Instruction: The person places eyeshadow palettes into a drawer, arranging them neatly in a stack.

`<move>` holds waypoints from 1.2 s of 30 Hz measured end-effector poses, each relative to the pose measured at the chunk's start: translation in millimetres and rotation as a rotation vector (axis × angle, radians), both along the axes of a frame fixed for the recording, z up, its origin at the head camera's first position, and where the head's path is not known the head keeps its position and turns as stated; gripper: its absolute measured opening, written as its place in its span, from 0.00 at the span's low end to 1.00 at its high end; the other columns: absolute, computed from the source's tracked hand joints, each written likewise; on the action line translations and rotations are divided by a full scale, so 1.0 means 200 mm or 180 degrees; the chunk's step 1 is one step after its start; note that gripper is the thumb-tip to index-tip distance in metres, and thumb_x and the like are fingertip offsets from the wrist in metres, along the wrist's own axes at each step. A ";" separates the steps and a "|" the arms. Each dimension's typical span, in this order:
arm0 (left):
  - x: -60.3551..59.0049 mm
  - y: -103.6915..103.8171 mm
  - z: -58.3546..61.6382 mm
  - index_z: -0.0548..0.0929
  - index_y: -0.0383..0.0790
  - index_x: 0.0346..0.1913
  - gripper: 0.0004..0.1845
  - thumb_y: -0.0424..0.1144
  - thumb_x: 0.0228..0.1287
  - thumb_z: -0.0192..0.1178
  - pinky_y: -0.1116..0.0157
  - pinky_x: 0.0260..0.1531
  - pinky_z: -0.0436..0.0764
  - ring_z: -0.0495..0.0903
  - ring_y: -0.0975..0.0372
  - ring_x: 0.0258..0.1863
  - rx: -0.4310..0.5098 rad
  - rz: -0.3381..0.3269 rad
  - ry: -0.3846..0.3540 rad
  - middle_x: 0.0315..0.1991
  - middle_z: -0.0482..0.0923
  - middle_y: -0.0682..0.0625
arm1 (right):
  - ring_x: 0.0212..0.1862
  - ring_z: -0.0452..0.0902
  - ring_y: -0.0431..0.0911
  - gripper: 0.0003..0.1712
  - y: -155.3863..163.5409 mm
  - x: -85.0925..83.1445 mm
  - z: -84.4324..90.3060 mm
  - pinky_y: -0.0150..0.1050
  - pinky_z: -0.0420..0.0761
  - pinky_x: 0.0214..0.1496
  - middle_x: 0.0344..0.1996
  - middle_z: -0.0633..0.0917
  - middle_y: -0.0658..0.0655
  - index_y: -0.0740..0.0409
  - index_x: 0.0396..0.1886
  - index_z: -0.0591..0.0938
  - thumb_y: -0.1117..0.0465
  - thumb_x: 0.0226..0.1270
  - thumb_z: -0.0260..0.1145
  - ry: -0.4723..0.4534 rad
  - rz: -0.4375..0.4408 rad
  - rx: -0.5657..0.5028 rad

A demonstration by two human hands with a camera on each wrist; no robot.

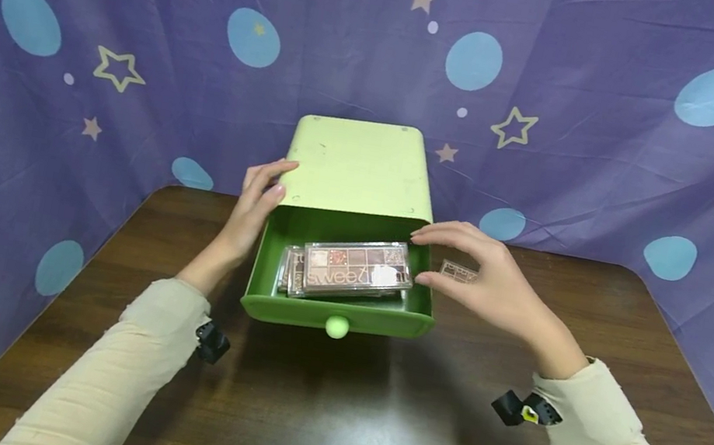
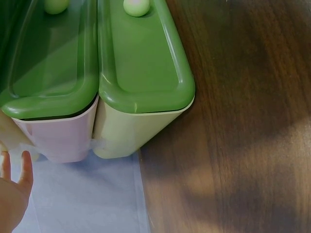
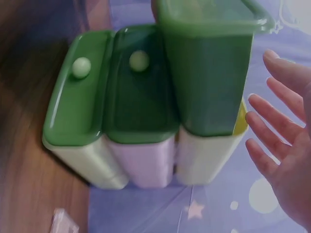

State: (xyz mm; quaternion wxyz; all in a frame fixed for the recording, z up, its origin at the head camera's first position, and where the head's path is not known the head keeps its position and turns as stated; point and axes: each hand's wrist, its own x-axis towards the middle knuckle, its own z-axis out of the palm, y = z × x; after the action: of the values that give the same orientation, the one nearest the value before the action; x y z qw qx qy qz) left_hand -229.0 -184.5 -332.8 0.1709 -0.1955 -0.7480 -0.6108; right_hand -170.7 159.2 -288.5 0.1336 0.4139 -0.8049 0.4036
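A little cabinet (image 1: 359, 168) with a pale green top stands at the back edge of the brown desk (image 1: 295, 425), about midway between the two back corners. I can see it is made of three boxes stacked up, with a pink one (image 3: 146, 165) in the middle. The top drawer (image 1: 285, 313) is dark green and pulled out toward the person, with a round knob (image 1: 336, 327) on its front.

Inside the drawer, flat color palettes lie in a small pile. The top palette (image 1: 357, 266) has a see-through lid, little brown and pink squares, and big letters. It lies a bit slanted, and another palette (image 1: 292, 271) peeks out at its left end. One more palette (image 1: 458, 272) is on the desk, past the drawer's right edge, half hidden by a hand.

The left hand (image 1: 253, 209) rests its fingers on the left edge of the cabinet's top and holds nothing. The right hand (image 1: 483, 275) is at the drawer's right edge, near the right end of the top palette. Its thumb and fingers are wide apart, with nothing between them. I can't tell if its fingertips touch the drawer.

Behind the desk hangs a purple curtain (image 1: 361, 26) with stars and blue spots.
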 end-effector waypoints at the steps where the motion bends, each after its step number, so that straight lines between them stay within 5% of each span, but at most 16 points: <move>1: 0.00 0.00 0.00 0.71 0.35 0.68 0.28 0.43 0.67 0.47 0.55 0.60 0.59 0.58 0.61 0.60 0.0001 0.0000 0.0004 0.68 0.56 0.42 | 0.59 0.74 0.45 0.26 0.02 0.00 -0.01 0.37 0.69 0.64 0.54 0.83 0.51 0.59 0.53 0.84 0.68 0.52 0.77 -0.0001 -0.0017 -0.0031; 16: 0.00 -0.01 0.01 0.70 0.37 0.69 0.28 0.43 0.68 0.47 0.52 0.62 0.58 0.58 0.58 0.63 -0.0024 -0.0005 -0.0009 0.67 0.57 0.42 | 0.57 0.74 0.39 0.24 0.25 -0.07 -0.23 0.33 0.69 0.62 0.52 0.84 0.52 0.57 0.54 0.84 0.68 0.55 0.76 -0.0329 -0.0581 -0.0067; 31: 0.00 0.00 0.00 0.70 0.35 0.68 0.27 0.42 0.68 0.47 0.55 0.60 0.59 0.59 0.62 0.59 0.0010 -0.0029 0.0006 0.67 0.57 0.42 | 0.44 0.78 0.45 0.22 0.39 -0.18 -0.48 0.28 0.74 0.44 0.51 0.84 0.61 0.61 0.54 0.84 0.66 0.58 0.74 -0.0796 -0.1097 -0.0034; 36: 0.01 0.00 0.01 0.70 0.35 0.68 0.27 0.42 0.68 0.47 0.56 0.60 0.59 0.59 0.62 0.59 0.0008 -0.0017 0.0026 0.66 0.57 0.42 | 0.41 0.80 0.52 0.23 0.42 -0.23 -0.55 0.35 0.79 0.41 0.50 0.83 0.64 0.63 0.55 0.83 0.65 0.58 0.74 -0.0982 -0.1196 -0.0041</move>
State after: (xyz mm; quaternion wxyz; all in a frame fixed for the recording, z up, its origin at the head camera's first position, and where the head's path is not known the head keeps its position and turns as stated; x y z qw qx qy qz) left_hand -228.0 -184.2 -331.6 0.1725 -0.1998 -0.7459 -0.6115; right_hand -215.8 243.8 -397.8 0.0844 0.1895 -0.8761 0.4352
